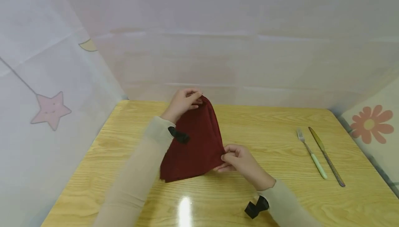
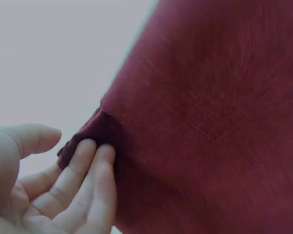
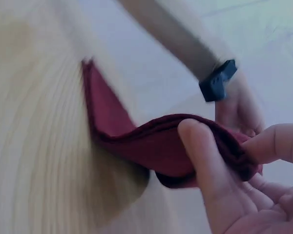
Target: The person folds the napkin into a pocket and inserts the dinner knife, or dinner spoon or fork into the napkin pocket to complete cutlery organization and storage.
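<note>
Red cloth (image 1: 199,147): folded, held over the tabletop (image 1: 258,130)
Left grip (image 1: 185,103): holding the cloth's far corner
Right grip (image 1: 238,158): pinching its right corner
Right side: 1 fork (image 1: 316,161), 1 knife (image 1: 326,156), lying near each other

The cloth (image 1: 197,147) is maroon, the grained table (image 1: 258,126) apparently yellow.

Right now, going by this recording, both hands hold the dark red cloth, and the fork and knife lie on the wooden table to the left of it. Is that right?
One thing is off: the fork and knife lie to the right of the dark red cloth, as the head view shows. The rest stands.
</note>
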A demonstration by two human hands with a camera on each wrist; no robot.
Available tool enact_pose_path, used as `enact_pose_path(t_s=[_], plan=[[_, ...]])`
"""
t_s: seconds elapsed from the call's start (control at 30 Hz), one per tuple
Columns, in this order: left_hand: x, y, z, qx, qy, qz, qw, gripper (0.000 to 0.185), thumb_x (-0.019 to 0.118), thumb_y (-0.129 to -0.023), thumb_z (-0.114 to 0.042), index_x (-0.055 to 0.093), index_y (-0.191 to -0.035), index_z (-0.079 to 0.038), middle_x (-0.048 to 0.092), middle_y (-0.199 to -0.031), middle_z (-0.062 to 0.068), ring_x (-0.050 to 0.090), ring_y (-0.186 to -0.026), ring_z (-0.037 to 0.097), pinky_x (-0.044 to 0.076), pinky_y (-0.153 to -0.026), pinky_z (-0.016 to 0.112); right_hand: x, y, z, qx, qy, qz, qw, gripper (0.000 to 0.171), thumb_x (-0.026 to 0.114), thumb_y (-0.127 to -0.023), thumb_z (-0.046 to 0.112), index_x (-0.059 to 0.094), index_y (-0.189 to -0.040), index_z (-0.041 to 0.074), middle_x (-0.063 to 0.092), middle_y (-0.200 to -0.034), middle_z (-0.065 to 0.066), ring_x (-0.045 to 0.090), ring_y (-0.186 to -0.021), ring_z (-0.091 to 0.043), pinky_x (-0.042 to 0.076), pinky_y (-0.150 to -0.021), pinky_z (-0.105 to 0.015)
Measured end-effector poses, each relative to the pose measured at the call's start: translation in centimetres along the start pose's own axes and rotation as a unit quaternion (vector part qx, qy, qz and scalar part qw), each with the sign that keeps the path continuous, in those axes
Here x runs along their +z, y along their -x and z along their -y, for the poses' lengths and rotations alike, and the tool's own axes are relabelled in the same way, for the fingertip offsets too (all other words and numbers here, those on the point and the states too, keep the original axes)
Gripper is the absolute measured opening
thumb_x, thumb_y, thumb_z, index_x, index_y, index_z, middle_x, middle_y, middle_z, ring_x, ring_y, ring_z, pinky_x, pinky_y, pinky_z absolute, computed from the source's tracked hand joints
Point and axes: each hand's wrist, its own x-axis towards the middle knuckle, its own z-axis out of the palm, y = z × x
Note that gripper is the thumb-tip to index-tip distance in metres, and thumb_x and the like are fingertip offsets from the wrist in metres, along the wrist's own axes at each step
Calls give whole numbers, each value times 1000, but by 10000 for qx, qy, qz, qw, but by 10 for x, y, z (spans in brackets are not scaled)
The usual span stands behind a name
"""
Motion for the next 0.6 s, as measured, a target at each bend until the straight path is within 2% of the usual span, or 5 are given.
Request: enact_pose_path(t_s=[0.1, 0.23, 0.33, 0.47, 0.6], plan=[[19, -9, 21, -39, -237, 308, 9992, 33, 56, -106, -29, 63, -134, -12, 64, -126, 9, 62, -116, 21, 53, -98, 41, -15, 3, -11, 203, 604, -331, 9974, 22, 51, -99, 2, 59, -112, -14, 73, -98, -25, 75, -85, -36, 61, -78, -45], [40, -14, 31, -50, -655, 568, 9962, 35, 55, -107, -27, 60, -139, -15, 63, -128, 8, 60, -119, 23, 53, -97, 42, -22, 5, -17, 410, 1509, -703, 9852, 25, 59, -101, 14, 61, -105, -11, 72, -84, -18, 74, -74, -35, 62, -68, -41], [55, -15, 33, -131, -769, 616, 9951, 37, 54, -107, -25, 58, -142, -16, 63, -126, 9, 61, -117, 23, 54, -95, 40, -22, 3, -22, 499, 2637, -1057, 9575, 29, 67, -99, 27, 65, -90, -1, 65, -68, -6, 64, -56, -20, 56, -56, -31], [70, -18, 37, -252, -562, 597, 9963, 39, 54, -106, -23, 56, -145, -16, 62, -126, 8, 60, -119, 23, 53, -95, 41, -25, 2, -28, 475, 3984, -1197, 9081, 33, 65, -100, 23, 63, -70, 10, 47, -55, 3, 38, -47, -9, 34, -47, -24], [75, -19, 44, -58, -364, 851, 9957, 47, 55, -106, -20, 46, -152, -17, 53, -145, 6, 50, -135, 24, 48, -103, 44, -28, 3, -29, 617, 4477, -1145, 8847, 44, 58, -102, 17, 54, -59, 13, 42, -50, 4, 35, -44, -8, 30, -45, -23]])
